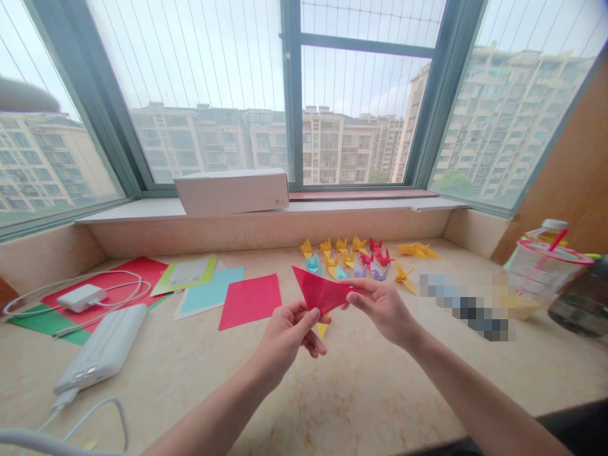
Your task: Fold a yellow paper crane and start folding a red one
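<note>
Both my hands hold a folded red paper triangle (322, 292) just above the beige counter (361, 386). My left hand (288, 335) pinches its lower edge with thumb and fingers closed. My right hand (382, 307) grips its right end, fingers pressed on the fold. A bit of yellow paper (322, 329) lies on the counter under the red piece. Behind my hands lie several small folded paper cranes (354, 256) in yellow, red, blue and purple.
Flat paper sheets lie to the left: red (250, 300), blue (211, 291), green-edged (186, 273). A white power bank (103, 348) and a charger with cable (83, 296) sit at far left. A white box (232, 191) rests on the sill. A lidded cup (541, 272) stands at right.
</note>
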A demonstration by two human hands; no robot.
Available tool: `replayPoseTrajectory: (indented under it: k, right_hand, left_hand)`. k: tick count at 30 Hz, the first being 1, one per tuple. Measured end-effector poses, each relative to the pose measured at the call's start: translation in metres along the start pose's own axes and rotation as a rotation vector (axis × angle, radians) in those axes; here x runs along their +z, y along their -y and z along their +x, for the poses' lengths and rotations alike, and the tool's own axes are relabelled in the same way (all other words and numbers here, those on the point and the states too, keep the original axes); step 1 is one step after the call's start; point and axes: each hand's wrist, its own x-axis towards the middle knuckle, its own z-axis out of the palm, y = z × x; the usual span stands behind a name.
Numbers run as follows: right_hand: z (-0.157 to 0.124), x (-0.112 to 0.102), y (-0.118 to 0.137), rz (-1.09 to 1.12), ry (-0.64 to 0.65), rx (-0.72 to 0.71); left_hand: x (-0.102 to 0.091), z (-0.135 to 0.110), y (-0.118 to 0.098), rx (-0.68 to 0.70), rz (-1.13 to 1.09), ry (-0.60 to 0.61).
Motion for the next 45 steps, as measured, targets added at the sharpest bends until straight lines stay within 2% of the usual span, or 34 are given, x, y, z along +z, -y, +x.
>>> replayPoseTrajectory:
  k: [4,9,15,19,21,25,28,32,39,41,45]
  right_hand:
    - [-0.001,0.008,0.004,-0.036,-0.082,0.029]
    - [-0.002,0.006,0.004,0.009,0.002,0.075]
    - [-0.008,0.007,0.002,-0.178,-0.093,-0.011]
    - [-0.011,0.014,0.005,-0.089,0.081,0.028]
    - [-0.011,0.018,0.005,0.032,0.151,0.060]
    - [-0.010,0.022,0.004,0.241,0.193,0.128]
    - [-0.010,0.023,0.007,0.242,0.244,0.127]
    - [-0.012,0.029,0.009,0.242,0.260,0.105]
    - [-0.014,0.031,0.003,0.193,0.277,0.065]
    - [-0.015,0.031,0.000,0.179,0.269,0.067]
    - [-0.016,0.034,-0.005,0.148,0.183,0.062]
  left_hand:
    - [0.002,-0.001,0.000,0.014,0.052,0.010]
    - [0.000,0.000,0.002,0.075,0.124,-0.024]
    - [0.002,0.001,0.002,0.110,0.097,-0.092]
    - [0.002,0.004,0.000,0.181,0.047,-0.175]
    - [0.000,0.004,-0.001,0.181,0.032,-0.150]
    - [-0.002,0.004,-0.001,0.123,0.001,-0.040]
    - [-0.001,0.005,0.003,0.150,0.015,-0.063]
    - [0.001,0.005,0.009,0.232,0.065,-0.167]
    - [0.001,0.001,0.009,0.342,0.265,-0.237]
    - [0.001,-0.001,0.007,0.356,0.294,-0.216]
    - [0.004,-0.004,0.005,0.259,0.225,-0.086]
